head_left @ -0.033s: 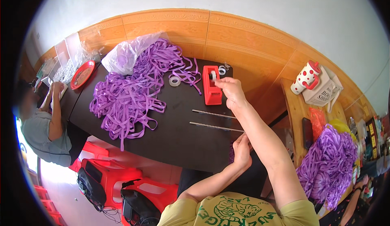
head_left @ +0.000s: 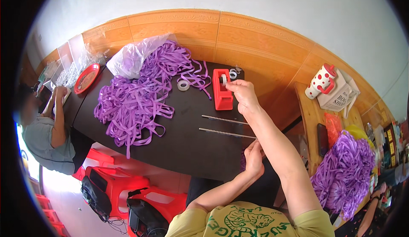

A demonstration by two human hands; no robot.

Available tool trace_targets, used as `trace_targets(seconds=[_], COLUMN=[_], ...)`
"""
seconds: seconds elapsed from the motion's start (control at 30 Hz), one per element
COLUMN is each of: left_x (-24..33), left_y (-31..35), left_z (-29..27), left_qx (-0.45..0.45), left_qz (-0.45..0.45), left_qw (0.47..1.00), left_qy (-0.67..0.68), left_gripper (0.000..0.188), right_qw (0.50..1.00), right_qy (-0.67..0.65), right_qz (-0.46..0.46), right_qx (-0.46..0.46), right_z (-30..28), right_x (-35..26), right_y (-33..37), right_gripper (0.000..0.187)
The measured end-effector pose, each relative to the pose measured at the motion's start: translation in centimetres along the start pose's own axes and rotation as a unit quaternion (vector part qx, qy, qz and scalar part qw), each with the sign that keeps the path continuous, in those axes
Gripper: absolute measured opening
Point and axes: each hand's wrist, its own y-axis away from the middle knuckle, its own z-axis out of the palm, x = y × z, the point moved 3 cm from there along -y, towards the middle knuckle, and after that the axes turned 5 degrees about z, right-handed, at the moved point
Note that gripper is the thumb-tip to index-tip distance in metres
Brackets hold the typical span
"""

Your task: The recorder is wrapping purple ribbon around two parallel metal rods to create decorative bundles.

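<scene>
A red tape dispenser (head_left: 222, 96) with a tape roll in it stands near the far right corner of the dark table. My right hand (head_left: 243, 95) is at its right side, thumb and fingers pinched together close to the roll; whatever is between them is too small to make out. Nearer to me, at the table's right edge, my left hand (head_left: 254, 159) is closed, partly behind my right forearm, and what it holds is hidden. Two thin metal rods (head_left: 221, 131) lie side by side on the table, their right ends reaching toward my hands and forearm.
A large heap of purple ribbons (head_left: 132, 105) spills from a clear plastic bag (head_left: 130, 58). Loose tape rolls (head_left: 183, 85) lie nearby. Another ribbon pile (head_left: 345, 173) rests on the wooden bench (head_left: 307, 109) at right. A person (head_left: 49, 139) works at far left beside red stools (head_left: 113, 186).
My right hand's fingertips have shifted very slightly beside the tape roll. My left hand and the things on the table look unchanged.
</scene>
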Motion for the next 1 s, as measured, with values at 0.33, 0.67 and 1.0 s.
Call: trace_targets(seconds=[0.33,0.67,1.0], left_x=[-0.7,-1.0,-1.0], left_y=[0.1,-0.2,-0.5], left_z=[-0.6,-0.9,-1.1], left_qx=[0.006,-0.017,-0.006], left_qz=[-0.001,0.01,0.002], left_qw=[0.999,0.999,1.0], left_qy=[0.032,0.032,0.01], left_gripper=[0.016,0.016,0.016], right_qw=[0.994,0.996,0.991], right_qy=[0.091,0.073,0.132], right_qz=[0.043,0.047,0.022], right_qx=[0.041,0.016,0.015], right_z=[-2.3,-2.5,-3.4], right_x=[4.4,3.9,5.2], right_y=[2.8,3.7,2.8], right_gripper=[0.007,0.008,0.012])
